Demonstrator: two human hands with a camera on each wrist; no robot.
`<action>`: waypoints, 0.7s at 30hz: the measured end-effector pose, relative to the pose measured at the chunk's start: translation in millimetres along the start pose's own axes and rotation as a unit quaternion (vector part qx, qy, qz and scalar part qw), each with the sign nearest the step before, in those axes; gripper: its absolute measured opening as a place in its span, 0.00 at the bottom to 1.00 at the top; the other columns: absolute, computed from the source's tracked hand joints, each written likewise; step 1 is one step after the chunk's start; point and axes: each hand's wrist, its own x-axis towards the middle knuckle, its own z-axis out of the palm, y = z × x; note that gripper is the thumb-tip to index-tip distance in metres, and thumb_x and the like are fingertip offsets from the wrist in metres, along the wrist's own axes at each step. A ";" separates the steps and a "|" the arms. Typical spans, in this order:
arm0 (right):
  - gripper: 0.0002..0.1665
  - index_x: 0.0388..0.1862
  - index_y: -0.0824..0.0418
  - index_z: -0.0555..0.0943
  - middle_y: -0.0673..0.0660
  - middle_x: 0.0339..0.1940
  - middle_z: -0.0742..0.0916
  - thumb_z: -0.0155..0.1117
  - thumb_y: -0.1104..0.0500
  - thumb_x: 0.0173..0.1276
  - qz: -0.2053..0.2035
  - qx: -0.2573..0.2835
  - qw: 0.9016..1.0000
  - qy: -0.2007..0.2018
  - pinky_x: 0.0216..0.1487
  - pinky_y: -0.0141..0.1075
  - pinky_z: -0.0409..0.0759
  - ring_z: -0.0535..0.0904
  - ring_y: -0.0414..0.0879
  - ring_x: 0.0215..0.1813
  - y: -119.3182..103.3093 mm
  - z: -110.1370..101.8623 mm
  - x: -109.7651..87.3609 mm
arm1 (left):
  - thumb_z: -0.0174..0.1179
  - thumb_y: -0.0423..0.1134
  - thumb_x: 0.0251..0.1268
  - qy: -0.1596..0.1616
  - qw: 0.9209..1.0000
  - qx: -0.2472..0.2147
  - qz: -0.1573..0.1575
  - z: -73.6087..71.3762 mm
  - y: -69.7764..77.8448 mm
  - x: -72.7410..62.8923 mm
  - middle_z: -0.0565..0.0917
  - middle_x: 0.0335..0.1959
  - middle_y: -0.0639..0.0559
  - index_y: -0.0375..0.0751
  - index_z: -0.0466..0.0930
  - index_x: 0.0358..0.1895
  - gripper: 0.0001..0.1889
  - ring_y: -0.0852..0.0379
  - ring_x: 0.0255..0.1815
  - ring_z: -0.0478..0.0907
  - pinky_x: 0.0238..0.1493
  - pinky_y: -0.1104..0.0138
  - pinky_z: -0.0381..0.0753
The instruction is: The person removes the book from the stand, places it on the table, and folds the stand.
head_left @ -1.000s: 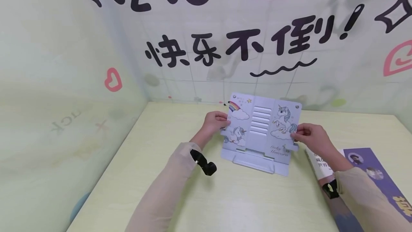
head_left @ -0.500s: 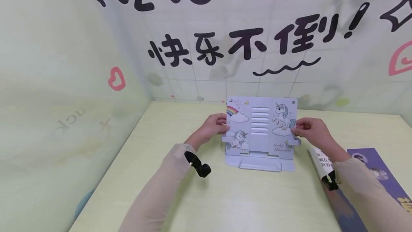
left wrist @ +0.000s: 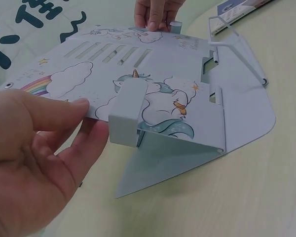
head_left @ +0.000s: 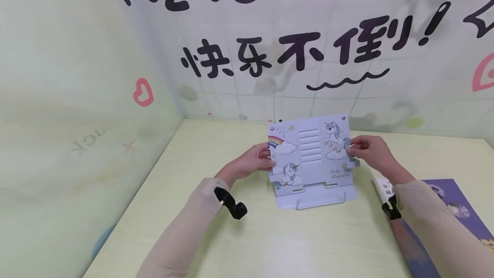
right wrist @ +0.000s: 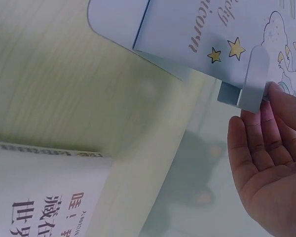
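Where it faced us squarely a moment ago, the unicorn book stand (head_left: 311,172) now slants, its right side higher, so we judge that its angle is still being adjusted. Our left hand (head_left: 251,161) pinches its left edge, fingers half curled, and our right hand (head_left: 373,152) pinches the right edge likewise. We cannot tell whether its base touches the surface (head_left: 293,243). We see no container; a purple book (head_left: 459,198) lies to the right.

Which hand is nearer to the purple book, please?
Right. The right hand holds the stand at its right edge, beyond and left of the purple book; the left hand holds the stand's left edge, farther from the book.
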 end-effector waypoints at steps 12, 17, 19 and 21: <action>0.20 0.47 0.76 0.76 0.61 0.33 0.84 0.63 0.63 0.61 -0.013 0.000 1.000 -0.003 0.33 0.30 0.75 0.76 0.42 0.33 -5.9 8.3 19.7 | 0.51 0.20 0.60 -0.008 0.999 -0.029 -0.023 8.4 -1.3 -20.0 0.74 0.52 0.37 0.35 0.58 0.65 0.29 0.46 0.47 0.77 0.48 0.60 0.78; 0.20 0.49 0.75 0.75 0.62 0.36 0.83 0.63 0.63 0.62 -0.011 0.005 1.000 -0.013 0.35 0.30 0.74 0.77 0.44 0.35 -8.7 11.7 25.3 | 0.51 0.18 0.60 -0.024 0.998 -0.044 -0.022 13.5 -2.6 -26.1 0.73 0.53 0.38 0.37 0.57 0.65 0.30 0.47 0.48 0.76 0.48 0.59 0.78; 0.20 0.50 0.75 0.75 0.63 0.37 0.83 0.62 0.63 0.62 -0.013 0.007 1.000 -0.015 0.36 0.29 0.74 0.77 0.45 0.36 -9.9 13.4 27.1 | 0.50 0.18 0.59 -0.029 0.998 -0.050 -0.022 15.3 -3.2 -28.5 0.73 0.53 0.38 0.37 0.56 0.65 0.30 0.47 0.48 0.76 0.49 0.59 0.78; 0.20 0.50 0.75 0.75 0.63 0.37 0.83 0.62 0.63 0.62 -0.015 0.006 1.000 -0.017 0.36 0.29 0.74 0.77 0.46 0.37 -11.2 15.0 28.7 | 0.50 0.18 0.59 -0.034 0.998 -0.055 -0.022 17.1 -4.0 -30.7 0.73 0.53 0.38 0.37 0.56 0.65 0.30 0.47 0.48 0.76 0.49 0.59 0.77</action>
